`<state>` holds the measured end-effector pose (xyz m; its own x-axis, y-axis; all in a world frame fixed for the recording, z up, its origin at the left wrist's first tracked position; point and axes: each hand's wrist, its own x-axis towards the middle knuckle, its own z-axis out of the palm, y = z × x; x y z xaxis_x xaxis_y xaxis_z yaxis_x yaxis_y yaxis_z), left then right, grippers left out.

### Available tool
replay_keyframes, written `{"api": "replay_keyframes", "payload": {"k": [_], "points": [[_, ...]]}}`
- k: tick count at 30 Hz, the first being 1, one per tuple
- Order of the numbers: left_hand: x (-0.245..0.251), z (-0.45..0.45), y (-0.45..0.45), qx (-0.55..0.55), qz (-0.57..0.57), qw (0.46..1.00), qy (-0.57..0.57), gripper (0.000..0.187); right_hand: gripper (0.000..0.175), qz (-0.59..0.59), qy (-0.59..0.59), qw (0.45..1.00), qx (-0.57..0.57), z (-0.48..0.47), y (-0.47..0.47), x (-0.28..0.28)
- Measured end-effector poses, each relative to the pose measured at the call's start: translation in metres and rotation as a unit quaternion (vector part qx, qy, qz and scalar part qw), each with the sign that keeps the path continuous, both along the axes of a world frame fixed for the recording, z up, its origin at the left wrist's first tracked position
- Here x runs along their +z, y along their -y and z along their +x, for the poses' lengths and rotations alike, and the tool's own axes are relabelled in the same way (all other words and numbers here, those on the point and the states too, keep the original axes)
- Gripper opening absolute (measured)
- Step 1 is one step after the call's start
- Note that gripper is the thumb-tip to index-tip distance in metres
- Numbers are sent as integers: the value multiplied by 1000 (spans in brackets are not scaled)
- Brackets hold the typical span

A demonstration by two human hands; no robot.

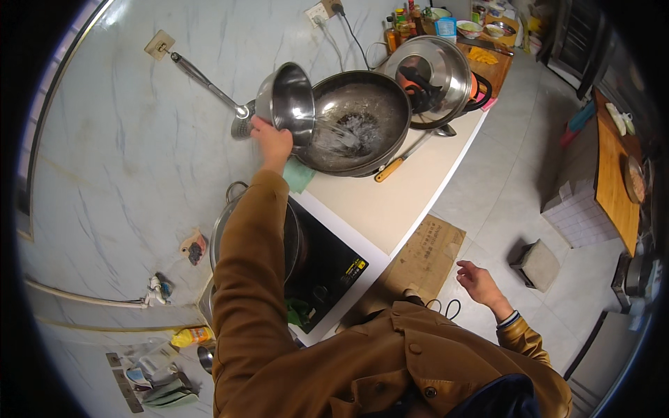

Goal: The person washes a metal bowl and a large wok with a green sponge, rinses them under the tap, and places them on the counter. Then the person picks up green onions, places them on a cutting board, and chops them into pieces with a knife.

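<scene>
My left hand grips the rim of a stainless steel bowl, which is tipped on its side at the left edge of a dark wok. Water runs from the bowl into the wok and spreads over its bottom. My right hand hangs over the floor at the right with its fingers partly bent, holding nothing. A wooden-handled utensil lies on the counter below the wok. A large steel lid with a black handle stands to the wok's right.
A black cooktop carries a large pan partly hidden by my left arm. A skimmer hangs on the wall. Sauce bottles and a cutting board with yellow food and a knife are farther back. On the floor are cardboard and a stool.
</scene>
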<state>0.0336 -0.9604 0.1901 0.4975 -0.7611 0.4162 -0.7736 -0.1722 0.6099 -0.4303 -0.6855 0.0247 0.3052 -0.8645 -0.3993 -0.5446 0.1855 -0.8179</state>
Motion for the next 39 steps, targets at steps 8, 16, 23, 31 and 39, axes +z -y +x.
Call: {"api": "replay_keyframes", "payload": {"k": [8, 16, 23, 31, 39], "points": [[-13, -1, -11, -117, -10, 985, 126, 77, 40, -24, -27, 999, 40, 13, -2, 12], [18, 81, -94, -115, -73, 794, -593, 46, 41, -116, -28, 986, 119, 63, 15, 30], [31, 177, -259, -76, -87, 713, -691, 29, 41, -186, 105, 968, 133, 189, 45, 90], [13, 272, -455, -44, -111, 654, -747, 30, 46, -449, 188, 834, 260, 408, 14, 187], [-58, 325, -594, -6, -118, 628, -769, 39, 75, -489, 147, 757, 408, 647, -78, 199]]}}
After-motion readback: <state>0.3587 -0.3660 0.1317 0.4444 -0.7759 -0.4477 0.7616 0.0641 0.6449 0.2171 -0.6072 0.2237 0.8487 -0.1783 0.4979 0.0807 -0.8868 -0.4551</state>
